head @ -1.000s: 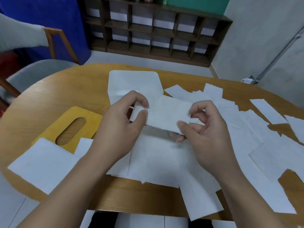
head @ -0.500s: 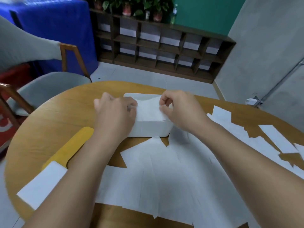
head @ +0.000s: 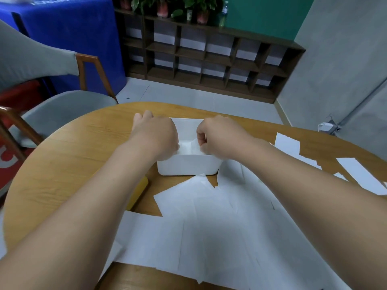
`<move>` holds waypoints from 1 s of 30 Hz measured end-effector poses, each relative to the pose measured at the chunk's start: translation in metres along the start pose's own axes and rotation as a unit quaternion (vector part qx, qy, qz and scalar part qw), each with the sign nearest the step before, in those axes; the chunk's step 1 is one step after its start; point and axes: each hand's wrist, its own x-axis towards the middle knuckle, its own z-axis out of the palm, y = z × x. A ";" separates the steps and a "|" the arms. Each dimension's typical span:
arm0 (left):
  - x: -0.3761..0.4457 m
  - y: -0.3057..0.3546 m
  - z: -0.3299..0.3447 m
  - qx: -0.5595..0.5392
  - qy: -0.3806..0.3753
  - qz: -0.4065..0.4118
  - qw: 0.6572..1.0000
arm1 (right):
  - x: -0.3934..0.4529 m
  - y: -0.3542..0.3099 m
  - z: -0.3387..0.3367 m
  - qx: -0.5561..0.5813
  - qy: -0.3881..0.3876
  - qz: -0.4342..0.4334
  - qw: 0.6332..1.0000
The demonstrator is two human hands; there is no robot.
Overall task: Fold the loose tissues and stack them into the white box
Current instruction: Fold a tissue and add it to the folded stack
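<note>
Oval wooden table [head: 69, 155], grey wall to the right, dark cubby shelf [head: 209, 57] along the far wall with potted plants [head: 167, 7] on top. No brand or label legible anywhere; white lettering on the blue cloth [head: 69, 36] is too blurred to read, and a red patch at the left edge shows only part of a white character.

White box [head: 188, 167] sits open near mid-table, toward the far side. Folded tissue [head: 189, 147] lies down inside it. Left hand [head: 156, 135] over the box's left end, fingers reaching in, hidden behind the hand, so its grip cannot be told. Right hand [head: 217, 137] at the right end, fingers curled, pinching the tissue's edge.

Half a second ago the tissue was held above the rim between both hands; now it has sunk into the box and both hands have dropped with it.

Loose tissues [head: 209, 222] overlap on the near table and trail off to the right. Yellow lid [head: 139, 190] peeks out beneath the left forearm. Grey chair [head: 62, 107] stands at the left.
</note>
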 end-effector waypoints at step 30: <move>-0.129 0.072 -0.003 -0.382 0.221 0.138 0.887 | -0.148 0.024 -0.017 0.231 0.180 0.060 0.954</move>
